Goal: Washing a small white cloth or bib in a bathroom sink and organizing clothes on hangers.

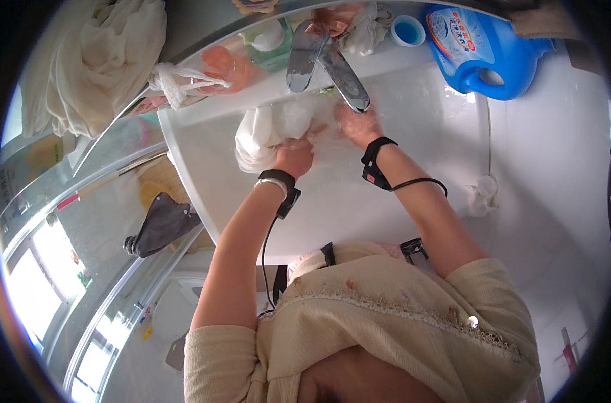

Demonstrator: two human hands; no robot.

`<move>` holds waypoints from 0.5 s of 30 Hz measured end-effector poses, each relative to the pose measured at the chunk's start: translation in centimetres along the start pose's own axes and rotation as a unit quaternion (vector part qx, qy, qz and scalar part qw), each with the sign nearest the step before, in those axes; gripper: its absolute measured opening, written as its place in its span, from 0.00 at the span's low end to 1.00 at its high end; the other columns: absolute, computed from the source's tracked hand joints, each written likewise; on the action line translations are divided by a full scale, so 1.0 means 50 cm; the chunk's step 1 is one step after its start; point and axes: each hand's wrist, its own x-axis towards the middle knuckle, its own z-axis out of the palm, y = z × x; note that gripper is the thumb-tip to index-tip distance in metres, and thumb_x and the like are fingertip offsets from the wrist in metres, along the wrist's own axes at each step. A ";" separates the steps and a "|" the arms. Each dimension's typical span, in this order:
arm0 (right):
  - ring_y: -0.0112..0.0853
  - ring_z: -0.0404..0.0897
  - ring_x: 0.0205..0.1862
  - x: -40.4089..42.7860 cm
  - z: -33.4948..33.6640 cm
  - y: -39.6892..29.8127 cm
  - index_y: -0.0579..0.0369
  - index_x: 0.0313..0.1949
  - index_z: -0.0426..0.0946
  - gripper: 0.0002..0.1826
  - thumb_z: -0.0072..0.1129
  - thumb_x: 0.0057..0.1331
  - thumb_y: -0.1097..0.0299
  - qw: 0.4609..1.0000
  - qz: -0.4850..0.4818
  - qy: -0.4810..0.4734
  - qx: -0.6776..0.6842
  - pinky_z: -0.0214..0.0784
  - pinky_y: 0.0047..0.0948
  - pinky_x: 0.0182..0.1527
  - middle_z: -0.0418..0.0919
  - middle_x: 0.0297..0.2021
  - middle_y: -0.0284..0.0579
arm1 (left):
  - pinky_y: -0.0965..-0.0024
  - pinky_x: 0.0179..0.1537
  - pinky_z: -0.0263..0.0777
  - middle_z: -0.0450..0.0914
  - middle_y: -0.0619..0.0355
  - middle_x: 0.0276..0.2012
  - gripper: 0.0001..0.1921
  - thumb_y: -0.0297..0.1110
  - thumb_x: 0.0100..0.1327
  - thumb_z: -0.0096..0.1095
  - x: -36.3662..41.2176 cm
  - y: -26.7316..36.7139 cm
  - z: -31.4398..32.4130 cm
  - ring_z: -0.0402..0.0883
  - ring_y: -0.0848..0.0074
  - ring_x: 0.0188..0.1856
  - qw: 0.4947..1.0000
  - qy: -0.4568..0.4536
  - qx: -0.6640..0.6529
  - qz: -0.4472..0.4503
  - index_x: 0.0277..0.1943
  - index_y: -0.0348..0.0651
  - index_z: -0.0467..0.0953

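My left hand (pixel 295 155) is at the right side of a wet white cloth (pixel 260 136) bunched up in a white basin (pixel 295 216); its fingers are partly lost in splashing water, and a firm grip cannot be made out. My right hand (pixel 358 123) is under the end of a metal tap (pixel 343 75), blurred by water, apart from the cloth; its fingers are partly hidden. Both wrists wear black straps with small devices.
Along the far ledge stand a blue detergent jug (pixel 487 55), a small cup of blue liquid (pixel 407 31), and an orange-pink container (pixel 224 68). A beige cloth (pixel 99 65) hangs upper left. A crumpled white piece (pixel 483 195) lies at right. A curved glass panel (pixel 84 201) borders the left.
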 end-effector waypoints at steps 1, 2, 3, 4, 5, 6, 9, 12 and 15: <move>0.39 0.63 0.46 0.001 0.043 0.044 0.53 0.39 0.68 0.16 0.48 0.49 0.65 0.995 0.013 0.091 0.028 0.59 0.42 0.41 0.69 0.37 0.43 | 0.53 0.48 0.56 0.45 0.50 0.58 0.28 0.37 0.51 0.48 0.018 0.019 -0.030 0.57 0.61 0.55 0.999 -0.030 -0.010 0.021 0.57 0.55 0.51; 0.39 0.63 0.46 0.012 0.011 0.002 0.53 0.39 0.68 0.16 0.48 0.49 0.65 0.995 -0.002 0.092 0.039 0.59 0.42 0.41 0.69 0.37 0.43 | 0.58 0.49 0.57 0.47 0.51 0.58 0.28 0.35 0.51 0.48 0.005 0.003 -0.038 0.61 0.64 0.53 0.998 -0.063 -0.022 0.010 0.57 0.52 0.52; 0.41 0.64 0.44 0.020 -0.071 -0.063 0.55 0.38 0.68 0.16 0.48 0.48 0.65 0.999 -0.036 -0.005 -0.009 0.59 0.42 0.41 0.69 0.37 0.45 | 0.58 0.49 0.57 0.47 0.51 0.58 0.28 0.35 0.51 0.48 -0.012 -0.021 -0.031 0.61 0.64 0.53 0.998 -0.060 -0.021 -0.012 0.57 0.52 0.52; 0.42 0.65 0.43 0.011 -0.134 -0.099 0.56 0.38 0.68 0.16 0.49 0.48 0.65 0.992 -0.056 -0.093 -0.067 0.59 0.41 0.41 0.68 0.36 0.48 | 0.62 0.48 0.59 0.52 0.50 0.56 0.27 0.35 0.51 0.48 -0.017 -0.030 -0.033 0.64 0.63 0.50 0.997 -0.076 -0.018 0.002 0.56 0.49 0.53; 0.42 0.65 0.43 0.002 -0.154 -0.096 0.56 0.38 0.68 0.16 0.49 0.48 0.65 0.993 -0.053 -0.074 -0.073 0.59 0.41 0.41 0.68 0.36 0.48 | 0.66 0.47 0.61 0.56 0.50 0.54 0.26 0.34 0.51 0.48 -0.008 -0.030 -0.044 0.67 0.63 0.48 0.996 -0.083 -0.010 0.024 0.55 0.45 0.54; 0.41 0.67 0.38 -0.007 -0.167 -0.088 0.55 0.36 0.69 0.16 0.51 0.47 0.63 0.995 -0.072 0.016 -0.074 0.59 0.38 0.40 0.70 0.33 0.49 | 0.66 0.47 0.61 0.56 0.50 0.54 0.26 0.34 0.51 0.48 -0.003 -0.032 -0.038 0.67 0.63 0.48 0.997 -0.067 -0.002 0.027 0.55 0.45 0.54; 0.40 0.70 0.33 -0.048 -0.222 -0.076 0.54 0.32 0.71 0.14 0.52 0.45 0.63 0.995 -0.065 0.076 -0.031 0.59 0.35 0.39 0.72 0.26 0.49 | 0.62 0.40 0.65 0.68 0.53 0.46 0.23 0.40 0.49 0.53 -0.042 -0.021 -0.013 0.72 0.61 0.39 0.974 0.221 -0.030 0.048 0.50 0.47 0.61; 0.25 0.68 0.25 -0.106 -0.288 -0.049 0.57 0.24 0.72 0.10 0.56 0.46 0.63 0.932 0.114 0.036 0.342 0.58 0.26 0.29 0.68 0.15 0.35 | 0.65 0.36 0.64 0.75 0.56 0.32 0.19 0.47 0.51 0.53 -0.104 0.041 -0.032 0.73 0.65 0.35 0.824 0.110 -0.550 -0.079 0.39 0.40 0.70; 0.16 0.61 0.22 -0.180 -0.352 -0.033 0.60 0.24 0.71 0.13 0.57 0.49 0.61 0.719 0.169 -0.014 0.674 0.53 0.18 0.22 0.64 0.18 0.30 | 0.62 0.45 0.61 0.64 0.50 0.48 0.34 0.59 0.51 0.44 -0.150 0.110 -0.032 0.66 0.67 0.46 0.439 -0.156 -0.872 -0.152 0.52 0.39 0.57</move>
